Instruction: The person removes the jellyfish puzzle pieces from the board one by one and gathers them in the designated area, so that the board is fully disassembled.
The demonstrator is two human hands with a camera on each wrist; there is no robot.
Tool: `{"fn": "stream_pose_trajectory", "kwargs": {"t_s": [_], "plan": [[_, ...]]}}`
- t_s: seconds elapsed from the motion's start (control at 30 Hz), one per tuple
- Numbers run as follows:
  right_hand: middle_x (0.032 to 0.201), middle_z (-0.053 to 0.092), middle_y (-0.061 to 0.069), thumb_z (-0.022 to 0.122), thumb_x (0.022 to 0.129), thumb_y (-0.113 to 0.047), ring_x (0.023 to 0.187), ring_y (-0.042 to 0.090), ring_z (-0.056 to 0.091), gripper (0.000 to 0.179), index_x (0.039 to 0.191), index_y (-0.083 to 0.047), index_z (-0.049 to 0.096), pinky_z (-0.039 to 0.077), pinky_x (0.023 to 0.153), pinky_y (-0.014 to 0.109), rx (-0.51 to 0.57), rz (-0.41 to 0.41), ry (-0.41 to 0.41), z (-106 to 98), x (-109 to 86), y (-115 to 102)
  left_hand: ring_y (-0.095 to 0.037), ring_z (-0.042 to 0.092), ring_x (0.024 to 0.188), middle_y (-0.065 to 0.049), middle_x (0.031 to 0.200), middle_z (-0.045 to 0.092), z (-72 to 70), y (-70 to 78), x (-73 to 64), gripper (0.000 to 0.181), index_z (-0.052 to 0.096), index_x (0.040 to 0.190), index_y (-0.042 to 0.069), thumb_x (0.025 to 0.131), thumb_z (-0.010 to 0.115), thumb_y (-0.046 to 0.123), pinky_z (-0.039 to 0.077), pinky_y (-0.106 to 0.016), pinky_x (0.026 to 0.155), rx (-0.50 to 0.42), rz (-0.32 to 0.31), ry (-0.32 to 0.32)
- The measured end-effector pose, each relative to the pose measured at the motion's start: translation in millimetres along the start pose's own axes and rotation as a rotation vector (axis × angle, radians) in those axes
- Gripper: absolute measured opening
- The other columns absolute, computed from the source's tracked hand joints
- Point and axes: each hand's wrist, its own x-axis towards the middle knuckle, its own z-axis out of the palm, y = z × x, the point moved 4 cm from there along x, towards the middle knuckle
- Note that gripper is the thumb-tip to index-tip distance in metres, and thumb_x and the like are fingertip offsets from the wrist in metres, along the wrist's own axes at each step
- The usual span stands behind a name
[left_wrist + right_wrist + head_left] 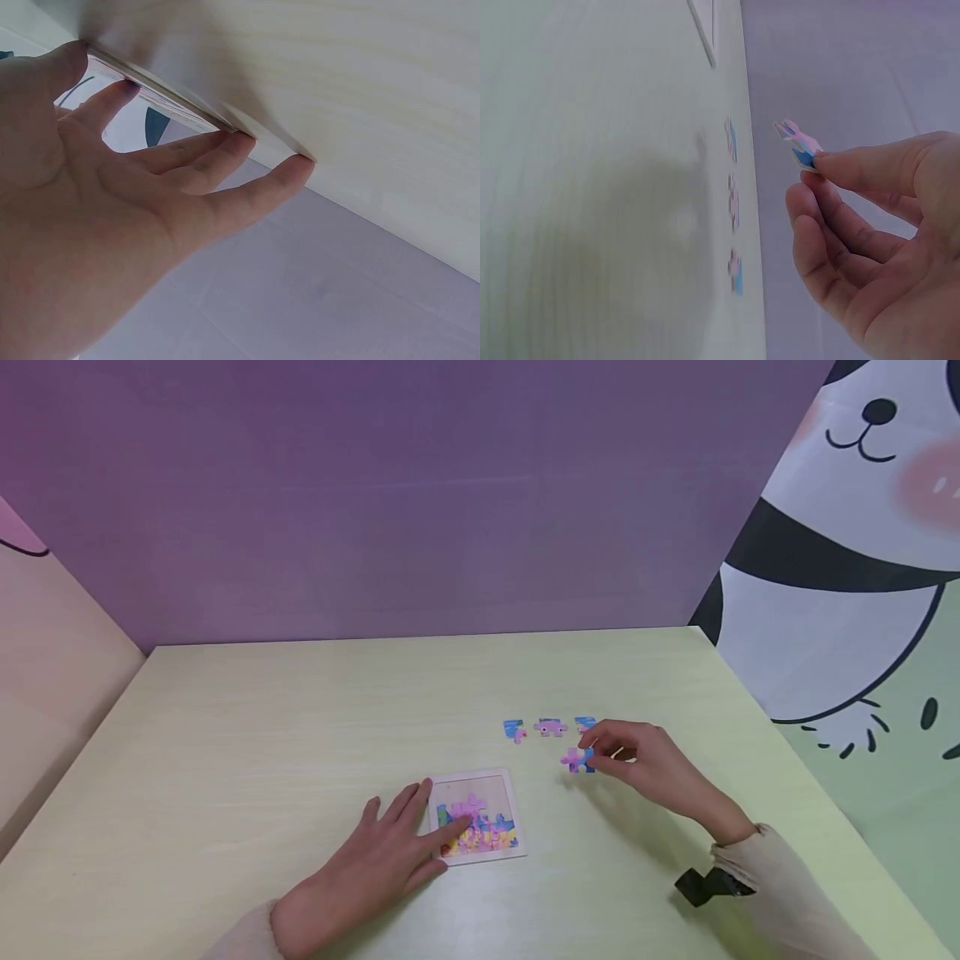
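My right hand pinches a pink and blue jigsaw piece between thumb and index finger. In the right wrist view this piece is held up off the table. My left hand lies with fingers spread at the left side of a square puzzle tray. Its index finger touches the fitted pieces, which fill the tray's lower part. Three loose pieces lie in a row beyond the right hand: a blue one with pink, a pink one with eyes and a partly hidden blue one.
The pale wooden table ends at a purple wall behind. A wall with a panda picture stands on the right. A black strap device sits at the right wrist, over a light sleeve.
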Motion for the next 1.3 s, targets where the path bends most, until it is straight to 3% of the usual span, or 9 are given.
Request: {"fn": "stream_pose_trajectory", "kwargs": {"t_s": [0.2, 0.5, 0.87, 1.3], "plan": [[0.090, 0.071, 0.001, 0.070, 0.091, -0.005, 0.079, 0.015, 0.066, 0.015, 0.105, -0.011, 0.071, 0.056, 0.072, 0.029, 0.015, 0.041, 0.023, -3.9, -0.4, 23.9, -0.041, 0.039, 0.138, -0.028, 0.153, 0.035, -0.8, 0.4, 0.0, 0.048, 0.046, 0.149, 0.035, 0.102, 0.052, 0.043, 0.039, -0.067, 0.098, -0.006, -0.011, -0.010], [0.086, 0.070, 0.006, 0.069, 0.091, -0.005, 0.075, 0.021, 0.065, 0.013, 0.104, -0.008, 0.069, 0.053, 0.065, 0.028, 0.069, 0.154, -0.046, 1.5, -2.8, 51.5, -0.041, 0.038, 0.139, -0.027, 0.154, 0.033, 0.4, 0.9, 0.1, 0.049, 0.045, 0.150, 0.035, 0.103, 0.051, 0.043, 0.038, -0.067, 0.099, -0.013, -0.010, -0.023], [0.088, 0.070, 0.004, 0.071, 0.090, -0.003, 0.078, 0.019, 0.063, 0.016, 0.105, -0.009, 0.072, 0.052, 0.064, 0.026, -0.011, 0.139, 0.007, 2.0, -2.3, 50.4, -0.040, 0.040, 0.137, -0.026, 0.152, 0.036, 0.5, 0.0, 0.1, 0.047, 0.049, 0.147, 0.035, 0.102, 0.053, 0.043, 0.040, -0.066, 0.097, -0.007, 0.000, 0.010], [0.086, 0.068, 0.002, 0.070, 0.090, -0.002, 0.078, 0.019, 0.062, 0.018, 0.106, -0.008, 0.074, 0.051, 0.065, 0.026, -0.053, 0.127, 0.003, 3.8, -1.8, 49.2, -0.039, 0.042, 0.135, -0.027, 0.150, 0.039, 0.5, 0.6, -0.4, 0.048, 0.048, 0.148, 0.034, 0.101, 0.053, 0.044, 0.043, -0.064, 0.095, 0.037, 0.021, 0.040]]}}
